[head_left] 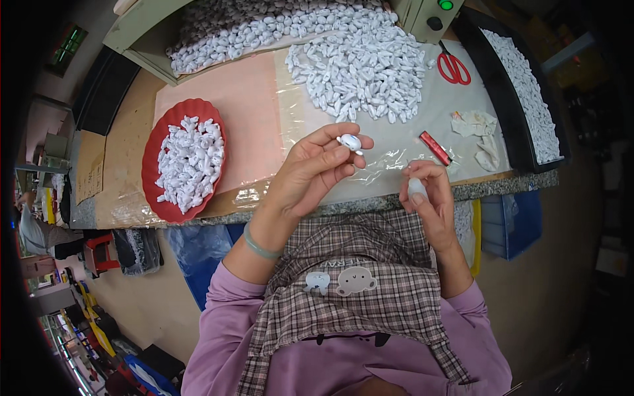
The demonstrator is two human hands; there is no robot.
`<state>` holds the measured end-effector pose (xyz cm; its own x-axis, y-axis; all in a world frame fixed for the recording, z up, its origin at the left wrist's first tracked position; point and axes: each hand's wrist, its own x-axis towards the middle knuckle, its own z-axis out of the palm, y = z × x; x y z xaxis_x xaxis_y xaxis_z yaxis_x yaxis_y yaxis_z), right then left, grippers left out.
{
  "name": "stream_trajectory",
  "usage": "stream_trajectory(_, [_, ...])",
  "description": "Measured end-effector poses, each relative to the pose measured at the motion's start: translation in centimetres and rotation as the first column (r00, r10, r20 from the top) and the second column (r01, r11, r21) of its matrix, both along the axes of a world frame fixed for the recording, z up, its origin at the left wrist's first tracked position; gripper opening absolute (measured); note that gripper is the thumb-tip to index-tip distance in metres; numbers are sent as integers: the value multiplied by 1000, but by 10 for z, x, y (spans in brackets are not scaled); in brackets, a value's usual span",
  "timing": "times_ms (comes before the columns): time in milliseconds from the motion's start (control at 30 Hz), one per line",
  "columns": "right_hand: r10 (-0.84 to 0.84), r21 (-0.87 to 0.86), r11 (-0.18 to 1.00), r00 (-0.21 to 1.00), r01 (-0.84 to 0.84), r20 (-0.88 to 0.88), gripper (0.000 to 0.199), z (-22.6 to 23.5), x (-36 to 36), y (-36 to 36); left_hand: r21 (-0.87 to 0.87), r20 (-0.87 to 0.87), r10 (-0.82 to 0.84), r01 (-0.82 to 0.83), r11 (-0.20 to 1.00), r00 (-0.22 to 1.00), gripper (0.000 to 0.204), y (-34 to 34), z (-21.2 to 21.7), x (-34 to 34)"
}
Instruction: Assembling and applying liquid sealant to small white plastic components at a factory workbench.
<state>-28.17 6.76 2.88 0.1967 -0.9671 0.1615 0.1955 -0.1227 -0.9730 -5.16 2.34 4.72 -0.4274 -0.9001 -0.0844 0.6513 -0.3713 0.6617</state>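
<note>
My left hand (305, 173) is raised over the front of the worktable, holding a small white figurine piece (351, 142) with little limbs and dark marks between thumb and fingers. To its right, near the table's front edge, my right hand (432, 204) is closed around a small translucent white rounded object (417, 189), perhaps a little bottle; its lower part is hidden by the fingers. The two hands are apart. Beyond them lies a broad pile of similar white pieces (363, 72).
A scalloped red dish (149, 173) of white pieces sits at left. On the right are red-handled scissors (454, 68), a red cylinder (435, 148), crumpled paper (477, 125) and a long black tray (525, 135) of pieces. A machine housing (148, 33) with more pieces inside stands behind.
</note>
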Motion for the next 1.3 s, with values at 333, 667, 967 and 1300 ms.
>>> stream_trajectory(333, [-136,22,991,990,135,33,35,9,0,9,24,-58,-31,32,999,998,33,33,-10,2])
stream_trajectory(667, [-268,-52,962,963,270,42,48,25,10,7,17,88,28,-29,999,996,30,45,-4,-1])
stream_trajectory(967, [-371,-436,863,906,255,-204,43,30,10,9,-79,160,6,7,997,987,28,48,-8,1])
stream_trajectory(1300, [-379,-535,827,875,174,-300,42,31,8,11,-43,147,22,-16,999,989,26,51,-9,-1])
